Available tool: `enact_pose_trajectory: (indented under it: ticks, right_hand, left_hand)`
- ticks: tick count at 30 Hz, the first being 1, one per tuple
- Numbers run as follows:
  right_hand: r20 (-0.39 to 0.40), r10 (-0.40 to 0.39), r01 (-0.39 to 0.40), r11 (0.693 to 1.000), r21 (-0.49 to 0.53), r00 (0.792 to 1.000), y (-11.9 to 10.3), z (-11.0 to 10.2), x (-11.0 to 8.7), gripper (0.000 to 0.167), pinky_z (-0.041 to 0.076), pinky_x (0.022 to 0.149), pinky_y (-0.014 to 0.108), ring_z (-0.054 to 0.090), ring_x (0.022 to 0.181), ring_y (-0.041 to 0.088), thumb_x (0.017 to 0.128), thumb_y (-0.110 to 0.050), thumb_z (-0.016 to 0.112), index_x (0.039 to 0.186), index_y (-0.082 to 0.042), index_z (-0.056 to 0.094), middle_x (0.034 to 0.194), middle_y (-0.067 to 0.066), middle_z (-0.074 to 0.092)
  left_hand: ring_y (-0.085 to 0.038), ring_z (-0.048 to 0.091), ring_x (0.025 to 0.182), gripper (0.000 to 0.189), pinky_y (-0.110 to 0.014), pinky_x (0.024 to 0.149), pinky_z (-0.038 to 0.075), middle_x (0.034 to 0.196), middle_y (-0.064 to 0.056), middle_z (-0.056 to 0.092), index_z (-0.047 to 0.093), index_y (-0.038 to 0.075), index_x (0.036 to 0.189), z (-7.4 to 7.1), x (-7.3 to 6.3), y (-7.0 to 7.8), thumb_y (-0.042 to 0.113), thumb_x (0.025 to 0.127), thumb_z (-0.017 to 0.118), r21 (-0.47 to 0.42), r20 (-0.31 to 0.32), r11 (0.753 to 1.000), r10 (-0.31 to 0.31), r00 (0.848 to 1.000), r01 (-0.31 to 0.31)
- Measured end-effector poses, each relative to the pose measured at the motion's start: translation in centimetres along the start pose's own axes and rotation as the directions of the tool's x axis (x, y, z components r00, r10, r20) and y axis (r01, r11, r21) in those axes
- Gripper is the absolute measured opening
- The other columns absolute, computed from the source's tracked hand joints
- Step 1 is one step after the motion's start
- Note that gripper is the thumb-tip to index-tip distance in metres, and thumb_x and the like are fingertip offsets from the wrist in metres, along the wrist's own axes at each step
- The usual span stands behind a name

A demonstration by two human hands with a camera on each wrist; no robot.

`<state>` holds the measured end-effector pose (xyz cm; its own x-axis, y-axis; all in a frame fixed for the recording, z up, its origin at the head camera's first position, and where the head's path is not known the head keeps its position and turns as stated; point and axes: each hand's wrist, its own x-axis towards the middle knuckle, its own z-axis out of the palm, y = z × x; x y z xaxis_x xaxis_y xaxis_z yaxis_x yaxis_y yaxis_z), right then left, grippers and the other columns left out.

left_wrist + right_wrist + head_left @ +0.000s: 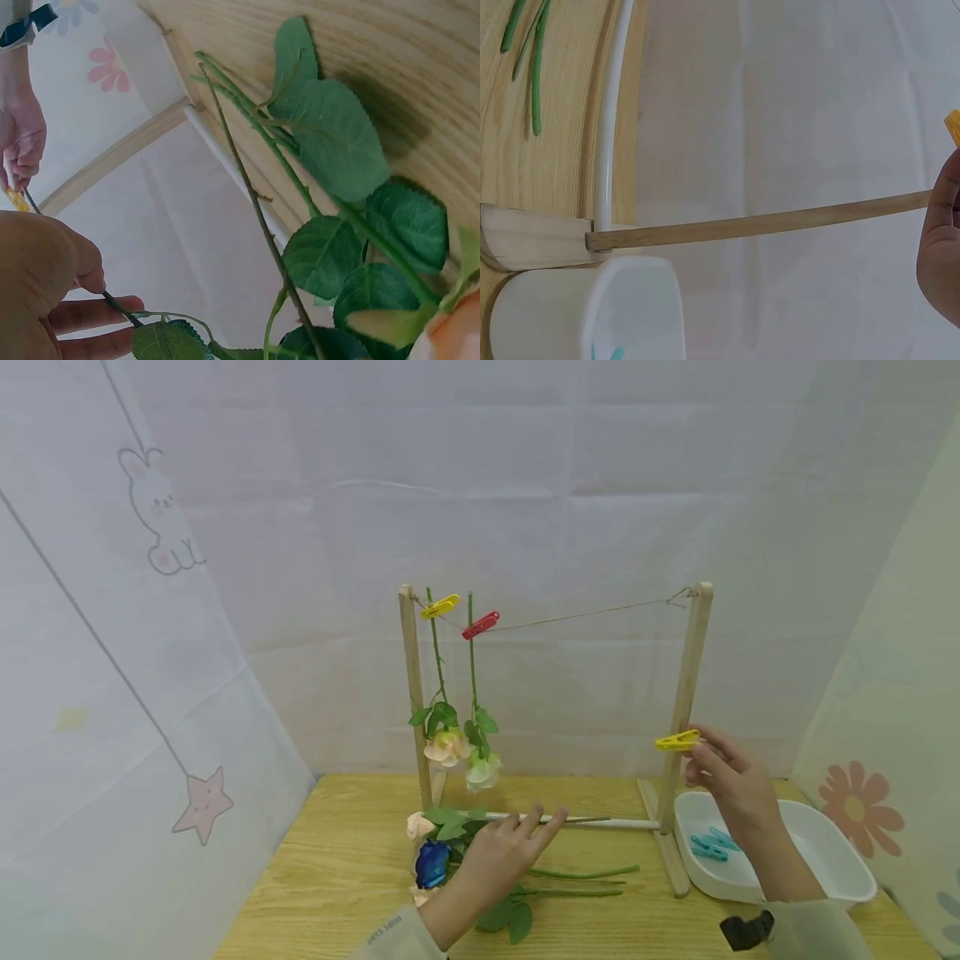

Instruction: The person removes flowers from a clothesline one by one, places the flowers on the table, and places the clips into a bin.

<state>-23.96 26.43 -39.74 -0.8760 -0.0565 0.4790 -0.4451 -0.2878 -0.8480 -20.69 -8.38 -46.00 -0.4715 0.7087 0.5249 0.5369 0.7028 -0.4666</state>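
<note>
My left hand (504,853) holds a rose stem (120,307), pinched between thumb and fingers low over the table. Which bloom belongs to this stem I cannot tell. Close to that hand are a blue rose (432,864) and a peach rose (420,825). Green stems (577,892) of other roses lie on the wood beneath. By the rack's right post, my right hand (738,785) pinches a yellow clothespin (677,741). From the string hang a peach rose (448,747) and a white rose (483,772), heads down, held by a yellow clothespin (441,607) and a red clothespin (482,625).
A wooden rack (684,677) with a string (577,616) between its posts stands at the back, with a white bar (630,824) low across it. Several teal clothespins (711,850) lie in a white basin (832,860) at right. Printed cloth (540,460) surrounds the table.
</note>
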Motion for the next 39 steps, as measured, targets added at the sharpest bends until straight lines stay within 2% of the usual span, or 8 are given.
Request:
enact_pose_trajectory:
  ticks: [6, 12, 19, 23, 31, 39]
  right_hand:
    - [-0.031, 0.011, -0.011, 1.000, -0.008, 0.999, 0.1, -0.4, -0.4, 0.035, 0.058, 0.070, 0.025, 0.066, 0.073, 0.013, 0.106, -0.001, 0.048, 0.140, -0.001, 0.057, 0.100, 0.000, 0.073]
    - [-0.043, 0.015, -0.014, 1.000, 0.012, 0.999, 0.3, -1.1, -1.0, 0.034, 0.058, 0.068, 0.024, 0.065, 0.072, 0.013, 0.105, 0.001, 0.047, 0.137, -0.004, 0.060, 0.098, 0.001, 0.073]
    - [-0.051, 0.024, -0.022, 0.999, 0.042, 0.998, 0.6, -2.2, -1.7, 0.035, 0.059, 0.069, 0.023, 0.066, 0.072, 0.013, 0.105, 0.003, 0.047, 0.136, -0.007, 0.062, 0.098, 0.001, 0.074]
    - [-0.054, 0.018, -0.015, 0.998, 0.053, 0.998, 0.8, -2.9, -2.0, 0.036, 0.059, 0.068, 0.023, 0.066, 0.072, 0.013, 0.105, 0.003, 0.046, 0.136, -0.007, 0.062, 0.097, 0.001, 0.075]
    - [-0.067, 0.015, -0.007, 0.994, 0.112, 0.998, 1.0, -4.7, -3.2, 0.037, 0.058, 0.067, 0.024, 0.067, 0.073, 0.014, 0.105, 0.006, 0.043, 0.133, -0.006, 0.064, 0.094, 0.002, 0.074]
    - [-0.100, 0.037, -0.024, 0.991, 0.130, 0.994, 1.2, -6.8, -5.0, 0.038, 0.059, 0.068, 0.025, 0.068, 0.073, 0.014, 0.105, 0.006, 0.043, 0.133, -0.007, 0.066, 0.090, 0.002, 0.074]
  left_hand:
    - [-0.012, 0.072, 0.088, 0.082, -0.022, 0.061, 0.058, 0.131, 0.001, 0.065, 0.038, 0.025, 0.157, 0.6, -0.2, 0.6, 0.016, 0.088, 0.081, 0.004, -0.005, 1.000, 0.014, 1.000, -0.014]
    - [-0.012, 0.071, 0.082, 0.080, -0.023, 0.059, 0.057, 0.129, 0.001, 0.066, 0.039, 0.026, 0.157, 0.9, -0.4, 1.1, 0.018, 0.089, 0.080, 0.037, 0.007, 0.999, 0.031, 0.999, -0.031]
    - [-0.015, 0.072, 0.088, 0.076, -0.025, 0.059, 0.058, 0.127, 0.002, 0.067, 0.042, 0.028, 0.155, 1.3, -0.6, 1.3, 0.020, 0.090, 0.079, 0.039, 0.016, 0.998, 0.038, 0.999, -0.039]
    - [-0.015, 0.072, 0.085, 0.074, -0.024, 0.055, 0.056, 0.125, 0.002, 0.067, 0.043, 0.028, 0.154, 1.4, -0.6, 1.5, 0.018, 0.090, 0.079, 0.046, 0.015, 0.998, 0.042, 0.999, -0.043]
    - [-0.012, 0.071, 0.079, 0.076, -0.021, 0.049, 0.050, 0.120, 0.003, 0.069, 0.044, 0.030, 0.153, 2.1, -0.9, 2.0, 0.020, 0.088, 0.081, 0.056, 0.072, 0.997, 0.052, 0.996, -0.056]
    - [-0.015, 0.072, 0.085, 0.075, -0.024, 0.051, 0.054, 0.121, 0.004, 0.068, 0.043, 0.032, 0.153, 2.4, -1.1, 2.4, 0.020, 0.089, 0.080, 0.042, 0.106, 0.997, 0.064, 0.992, -0.069]
